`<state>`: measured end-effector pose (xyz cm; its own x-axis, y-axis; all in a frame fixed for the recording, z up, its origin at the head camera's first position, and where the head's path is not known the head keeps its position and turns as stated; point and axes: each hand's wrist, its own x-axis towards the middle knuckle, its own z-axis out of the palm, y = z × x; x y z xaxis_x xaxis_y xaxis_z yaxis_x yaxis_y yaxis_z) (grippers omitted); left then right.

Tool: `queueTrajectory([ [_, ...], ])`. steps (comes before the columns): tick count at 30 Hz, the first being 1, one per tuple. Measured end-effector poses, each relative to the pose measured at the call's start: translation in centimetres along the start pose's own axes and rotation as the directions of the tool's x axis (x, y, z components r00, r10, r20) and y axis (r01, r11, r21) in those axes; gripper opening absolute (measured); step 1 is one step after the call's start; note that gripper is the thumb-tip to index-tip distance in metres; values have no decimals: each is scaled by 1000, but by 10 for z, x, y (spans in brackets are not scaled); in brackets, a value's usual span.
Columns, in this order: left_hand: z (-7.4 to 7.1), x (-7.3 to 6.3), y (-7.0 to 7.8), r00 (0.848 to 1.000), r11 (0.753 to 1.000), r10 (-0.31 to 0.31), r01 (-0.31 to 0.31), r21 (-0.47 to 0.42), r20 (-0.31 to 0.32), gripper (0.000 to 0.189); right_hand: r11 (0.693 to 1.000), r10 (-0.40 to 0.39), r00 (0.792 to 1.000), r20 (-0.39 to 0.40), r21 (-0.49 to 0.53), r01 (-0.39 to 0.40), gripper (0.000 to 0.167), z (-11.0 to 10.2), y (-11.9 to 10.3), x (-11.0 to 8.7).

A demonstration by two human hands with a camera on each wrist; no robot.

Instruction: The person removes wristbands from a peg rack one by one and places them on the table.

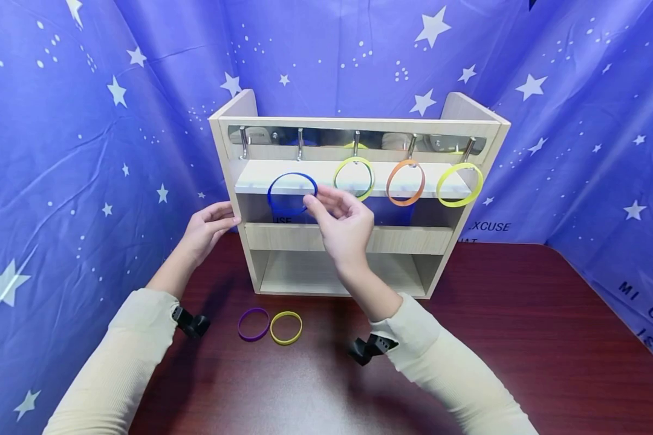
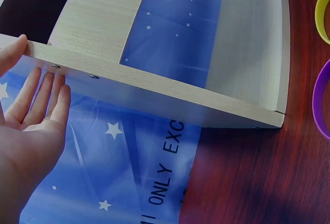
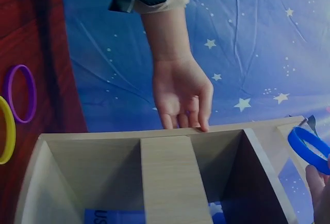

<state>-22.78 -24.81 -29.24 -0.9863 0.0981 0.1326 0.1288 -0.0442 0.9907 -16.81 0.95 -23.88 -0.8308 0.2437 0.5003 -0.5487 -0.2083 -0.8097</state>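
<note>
In the head view my right hand (image 1: 348, 232) pinches a blue wristband (image 1: 269, 196) between thumb and fingers. The band is held in front of the wooden rack (image 1: 283, 238), below its two left hooks (image 1: 300, 145), apart from them. My left hand (image 1: 202, 234) touches the rack's left side panel. In the left wrist view that hand's thumb (image 2: 19, 48) lies on the panel's front edge and its straight fingers meet the outer face. A yellow-green wristband (image 1: 366, 161), an orange wristband (image 1: 406, 203) and a yellow wristband (image 1: 458, 205) hang from the other hooks.
A purple wristband (image 1: 239, 326) and another yellow wristband (image 1: 286, 344) lie on the dark red table (image 1: 283, 393) before the rack. A blue star-printed curtain (image 1: 326, 72) surrounds the table behind and at the sides. Below the hooks the rack has a pale shelf (image 1: 315, 187).
</note>
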Motion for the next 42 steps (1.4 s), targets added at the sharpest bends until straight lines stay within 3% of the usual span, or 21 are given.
queueTrajectory([
  [6,-1,-1,0,1000,1000,-9,9,-3,3,31,985,155,983,95,67,-161,27,-8,9,-9],
  [11,-1,0,0,1000,1000,-4,4,-13,4,29,944,304,944,128,92,-317,29,-12,14,-10],
  [18,0,2,-1,1000,1000,13,-12,-25,6,26,888,428,887,175,99,-449,32,-17,16,-8],
  [28,0,3,-3,1000,998,15,-14,-56,10,25,830,537,821,196,51,-555,32,-18,19,-6],
  [42,1,1,0,1000,998,19,-19,-64,8,25,781,613,761,212,-16,-625,33,-26,30,-5],
])
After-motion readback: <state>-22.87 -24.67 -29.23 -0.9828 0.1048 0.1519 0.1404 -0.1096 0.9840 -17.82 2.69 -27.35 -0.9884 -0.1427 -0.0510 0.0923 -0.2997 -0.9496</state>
